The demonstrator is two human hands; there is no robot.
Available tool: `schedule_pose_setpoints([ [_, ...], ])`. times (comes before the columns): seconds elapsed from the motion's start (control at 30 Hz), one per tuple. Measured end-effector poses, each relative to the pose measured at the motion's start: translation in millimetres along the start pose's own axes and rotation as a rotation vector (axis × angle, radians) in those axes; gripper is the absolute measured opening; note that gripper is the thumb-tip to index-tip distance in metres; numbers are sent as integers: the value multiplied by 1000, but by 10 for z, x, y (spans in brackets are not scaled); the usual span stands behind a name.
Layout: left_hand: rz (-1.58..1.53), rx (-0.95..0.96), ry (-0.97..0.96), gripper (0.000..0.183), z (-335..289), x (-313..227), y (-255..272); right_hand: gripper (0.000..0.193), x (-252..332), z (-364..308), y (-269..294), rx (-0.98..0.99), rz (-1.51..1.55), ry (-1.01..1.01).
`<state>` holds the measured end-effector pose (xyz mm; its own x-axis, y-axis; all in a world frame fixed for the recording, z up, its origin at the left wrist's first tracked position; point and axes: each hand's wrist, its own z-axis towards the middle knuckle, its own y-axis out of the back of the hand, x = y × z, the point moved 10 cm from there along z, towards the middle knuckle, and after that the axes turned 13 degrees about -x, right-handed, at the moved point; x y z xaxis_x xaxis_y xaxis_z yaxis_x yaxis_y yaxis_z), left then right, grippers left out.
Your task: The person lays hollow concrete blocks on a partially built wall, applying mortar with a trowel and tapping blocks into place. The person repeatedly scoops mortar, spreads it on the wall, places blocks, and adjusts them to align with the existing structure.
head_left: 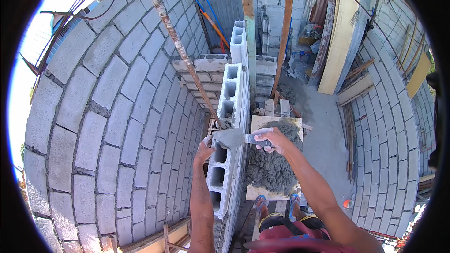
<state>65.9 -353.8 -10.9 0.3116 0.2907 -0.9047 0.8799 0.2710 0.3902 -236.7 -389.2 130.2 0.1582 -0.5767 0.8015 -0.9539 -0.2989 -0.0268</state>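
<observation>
My right hand is closed around the handle of a trowel. Its blade, coated in grey mortar, lies across the top of the hollow block wall where two blocks meet. My left hand is at the left edge of the nearer hollow block, close to the blade's tip; its fingers are extended against the block and partly hidden. Beyond the blade, another hollow block continues the row, with some mortar at its near end. To the right of the wall, a heap of wet mortar covers a board.
A mottled pole leans down to the wall just past the trowel. Wooden posts rise beyond the mortar board. A tall block wall stands left, another right. My sandalled feet are beside the board.
</observation>
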Motion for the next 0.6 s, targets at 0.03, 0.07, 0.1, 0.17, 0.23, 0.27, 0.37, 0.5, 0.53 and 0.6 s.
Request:
schedule_pose_setpoints([
  [0.03,10,-22,-24,73,12,2,10,28,102,8,49,-51,54,80],
  [0.07,68,-44,-22,76,12,29,23,29,58,11,43,-42,22,29],
  [0.1,19,-38,-54,80,-8,-11,7,29,90,13,8,-6,25,51],
  [0.17,49,-28,-29,89,-79,-19,-18,30,-35,10,38,-36,25,-67],
  [0.23,191,-59,-125,93,-168,-179,-15,28,28,-62,21,-17,24,66],
  [0.27,266,-115,-201,96,-204,-308,16,27,76,-116,45,-49,26,168],
  [0.37,394,-132,-265,98,-298,-528,-24,32,169,-563,58,-170,-409,673],
  [0.5,378,-185,-315,79,-293,-641,30,41,3,-1084,-20,-300,-822,1201],
  [0.53,358,-192,-327,74,-273,-631,44,41,-86,-1064,-48,-257,-871,1227],
  [0.6,373,-227,-353,58,-251,-577,80,42,-209,-935,-131,-170,-958,1262],
])
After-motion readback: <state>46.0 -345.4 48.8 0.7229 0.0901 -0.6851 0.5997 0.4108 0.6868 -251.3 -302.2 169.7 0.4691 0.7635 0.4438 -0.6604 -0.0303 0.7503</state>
